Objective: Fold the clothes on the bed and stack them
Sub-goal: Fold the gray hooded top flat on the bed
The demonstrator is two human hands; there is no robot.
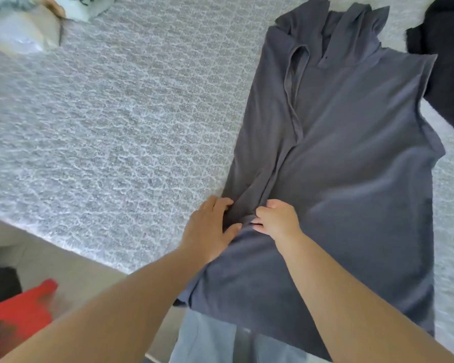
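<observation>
We are seeing a matt, soft grey cloth shirt [351, 158] lying on the bed's [116, 127] textured, patterned fabric cover.

Bedroom: patterned bed [116, 113], clothes spread on it.

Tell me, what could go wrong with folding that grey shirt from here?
The grey shirt hangs over the bed edge toward the person, so it might slide off when released. Both the left hand and right hand bunch fabric at one spot, which could leave creases in the fold. The black garment lies close and might get caught up.
</observation>
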